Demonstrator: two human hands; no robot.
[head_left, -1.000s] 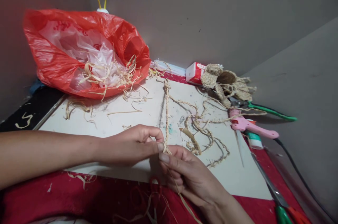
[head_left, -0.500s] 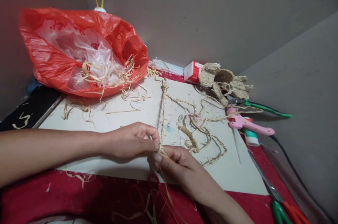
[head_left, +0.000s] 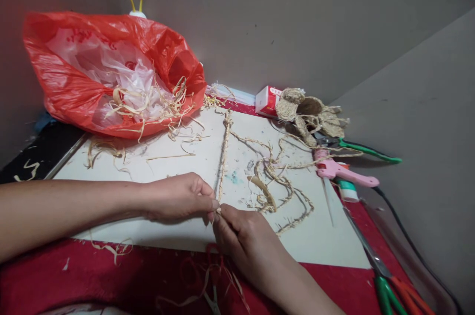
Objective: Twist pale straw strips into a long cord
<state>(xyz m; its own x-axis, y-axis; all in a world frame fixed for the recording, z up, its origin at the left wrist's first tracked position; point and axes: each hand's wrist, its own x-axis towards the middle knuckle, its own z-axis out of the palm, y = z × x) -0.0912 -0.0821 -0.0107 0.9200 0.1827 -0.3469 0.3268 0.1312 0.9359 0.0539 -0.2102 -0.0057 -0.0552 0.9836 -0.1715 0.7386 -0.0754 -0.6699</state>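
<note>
A thin braided straw cord runs from the far side of the white board down to my hands. My left hand pinches its near end between thumb and fingers. Right beside it, my right hand is closed on the same end, with the fingertips of both hands nearly touching. Loose straw strands hang below my right hand over the red cloth. To the right of the cord lies a tangled length of braided cord on the board.
A red plastic bag with straw strands stands at the back left. On the right are coiled straw pieces, green-handled pliers, a pink glue gun and large scissors. Red-handled scissors lie near me on the red cloth.
My right hand has turned over and closed more tightly around the cord's end, its knuckles now covering the strands. My left hand keeps its pinch. The whole view has shifted slightly.
</note>
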